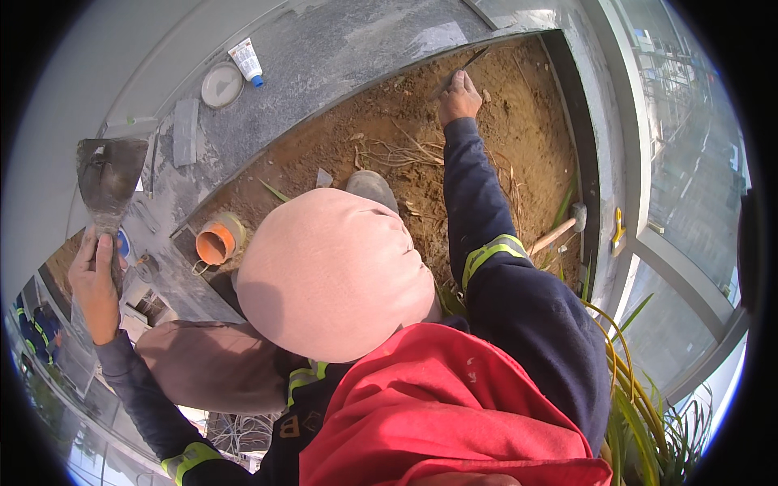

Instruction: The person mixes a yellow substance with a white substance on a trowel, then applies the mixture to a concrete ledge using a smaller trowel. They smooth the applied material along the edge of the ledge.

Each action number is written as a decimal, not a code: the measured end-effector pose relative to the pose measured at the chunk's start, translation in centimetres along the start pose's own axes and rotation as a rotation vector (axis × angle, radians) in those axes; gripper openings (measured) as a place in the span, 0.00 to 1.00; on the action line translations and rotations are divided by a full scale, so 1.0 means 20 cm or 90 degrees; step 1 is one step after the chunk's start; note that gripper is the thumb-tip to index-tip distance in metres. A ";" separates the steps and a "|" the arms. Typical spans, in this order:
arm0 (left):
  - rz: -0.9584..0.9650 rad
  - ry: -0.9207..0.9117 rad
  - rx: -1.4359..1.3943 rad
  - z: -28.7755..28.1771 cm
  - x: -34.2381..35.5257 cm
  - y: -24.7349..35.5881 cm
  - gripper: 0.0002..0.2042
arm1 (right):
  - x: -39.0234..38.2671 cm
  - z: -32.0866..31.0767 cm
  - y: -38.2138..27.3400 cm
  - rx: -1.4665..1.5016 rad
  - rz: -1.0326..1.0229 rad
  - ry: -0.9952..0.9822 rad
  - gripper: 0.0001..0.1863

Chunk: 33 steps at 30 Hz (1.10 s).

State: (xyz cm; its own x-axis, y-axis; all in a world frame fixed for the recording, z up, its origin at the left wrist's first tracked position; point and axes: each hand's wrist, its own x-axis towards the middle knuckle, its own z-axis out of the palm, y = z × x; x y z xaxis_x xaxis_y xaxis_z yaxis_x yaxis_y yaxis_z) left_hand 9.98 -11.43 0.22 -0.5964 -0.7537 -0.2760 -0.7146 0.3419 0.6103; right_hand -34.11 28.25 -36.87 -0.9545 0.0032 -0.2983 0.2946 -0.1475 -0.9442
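Observation:
In my left hand [96, 292], at the far left, is a wide putty knife [110, 180]. Fingers and thumb close round its handle, and its grey, stained blade points away from me. My right hand [460, 100] reaches far out over the bare soil [405, 105], close to the planter's far edge. It grips a thin, dark, flat tool [472, 60], seen nearly edge-on; its exact kind is unclear. Both forearms wear dark sleeves with reflective bands.
On the grey stone ledge [308, 57] lie a white tube with a blue cap [246, 61] and a round white lid [222, 86]. An orange-lined bucket [217, 243] stands left of my knee. A hammer [559, 230] rests at right, near a yellow-handled brush [618, 231] and glass panels [689, 138].

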 end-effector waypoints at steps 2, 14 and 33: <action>0.021 0.001 0.007 0.01 0.00 0.01 0.19 | 0.00 0.05 0.02 0.049 0.024 0.020 0.28; 0.015 -0.023 -0.018 0.04 0.05 0.02 0.16 | 0.17 0.01 0.22 0.055 0.022 -0.070 0.31; 0.013 -0.018 0.028 -0.01 0.03 -0.03 0.19 | -0.03 -0.33 -0.44 -0.688 -0.344 -0.019 0.18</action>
State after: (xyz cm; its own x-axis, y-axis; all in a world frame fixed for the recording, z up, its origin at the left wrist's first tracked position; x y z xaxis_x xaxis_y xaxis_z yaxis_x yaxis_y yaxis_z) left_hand 10.14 -12.29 -0.21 -0.6204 -0.7306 -0.2851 -0.7172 0.3814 0.5833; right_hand -35.72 36.16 -29.31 -0.9631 -0.2161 0.1607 -0.2693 0.7689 -0.5800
